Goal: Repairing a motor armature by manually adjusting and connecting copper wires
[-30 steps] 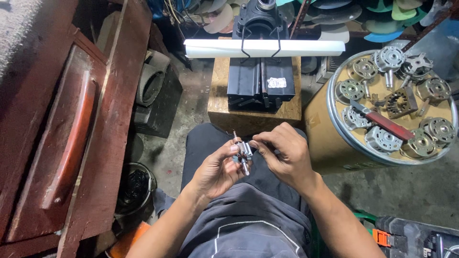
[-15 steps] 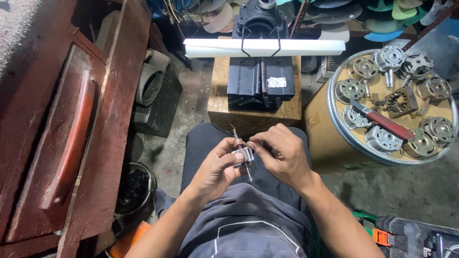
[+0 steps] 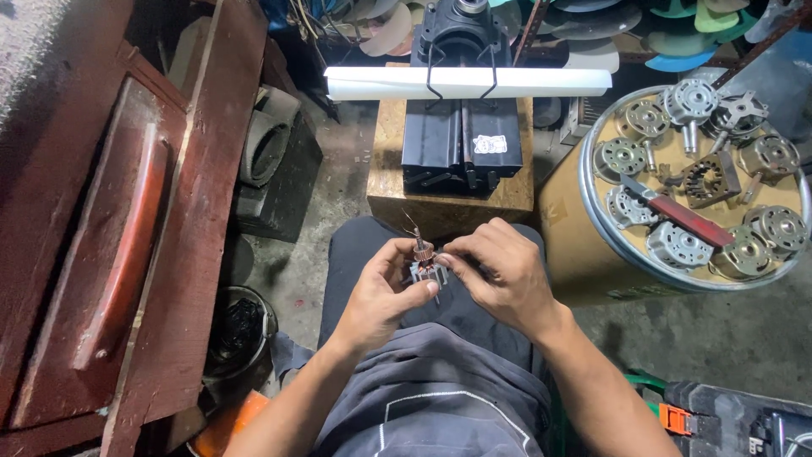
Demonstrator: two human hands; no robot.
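Small rotor pinched between left hand and right hand over lap, motor tray at 2 o'clock, black machine at 12

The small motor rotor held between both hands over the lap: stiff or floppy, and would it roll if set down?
The rotor looks like rigid metal with a thin shaft, so probably stiff and heavy for its size. Its round body would likely roll on a flat top. The left hand and right hand pinch it at the fingertips; the fine wire end may bend.

Repair workshop: motor parts on drum, fan blades, concrete floor
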